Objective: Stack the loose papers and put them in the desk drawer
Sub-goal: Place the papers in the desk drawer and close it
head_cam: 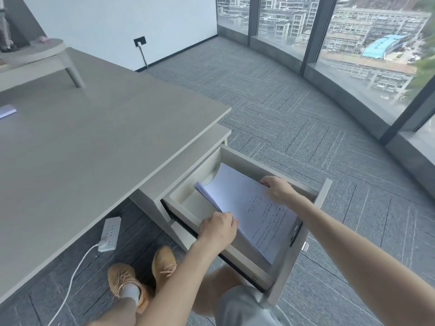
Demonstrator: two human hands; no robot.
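A stack of white printed papers (247, 203) lies tilted inside the open desk drawer (303, 234), its far end curling up against the drawer's back. My left hand (219, 229) grips the stack's near left edge. My right hand (279, 189) holds the far right edge, by the drawer's right wall. The drawer is pulled out from under the grey desk (94, 142). Another bit of white paper (7, 111) rests on the desk at the far left edge of view.
A white power strip (109, 234) with its cable lies on the carpet under the desk. My feet in tan shoes (141, 271) are below the drawer. A raised grey shelf (35, 55) stands on the desk's far end. Glass windows (353, 55) curve along the right.
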